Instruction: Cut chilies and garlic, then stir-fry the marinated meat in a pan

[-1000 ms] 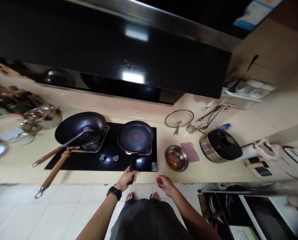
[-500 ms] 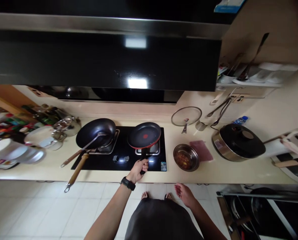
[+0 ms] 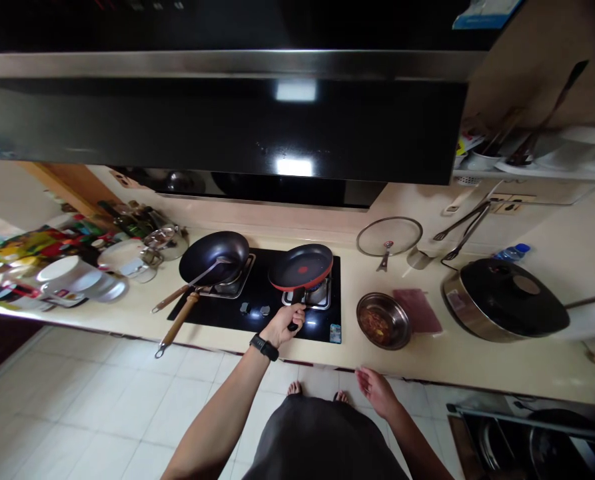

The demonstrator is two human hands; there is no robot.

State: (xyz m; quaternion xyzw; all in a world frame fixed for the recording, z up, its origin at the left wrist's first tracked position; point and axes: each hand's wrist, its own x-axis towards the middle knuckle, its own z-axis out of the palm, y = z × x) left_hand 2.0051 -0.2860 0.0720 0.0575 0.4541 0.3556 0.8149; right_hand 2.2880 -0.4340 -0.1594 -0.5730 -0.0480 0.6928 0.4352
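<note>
At the near edge of the black gas hob [image 3: 227, 319], your left hand [image 3: 281, 325] was closed on the black handle [image 3: 293, 325] of a red-rimmed frying pan [image 3: 300, 267], fingers clamped around it. The pan was over the right burner, its handle pointing toward you. Your right hand [image 3: 377, 392] hung off to the right, just in front of the counter [image 3: 287, 353], fingers spread apart and touching nothing. Nearest to it on the counter was a steel bowl [image 3: 383, 321] of cooked food, just beside a pink cutting mat [image 3: 417, 312]. On the left burner sat a dark wok [image 3: 214, 257] with a spatula [image 3: 197, 281] resting in it, and the wok's long wooden handle [image 3: 177, 323] reached toward you. Farther right lay a glass lid [image 3: 389, 237], and beyond it stood a black-lidded rice cooker [image 3: 502, 300].
</note>
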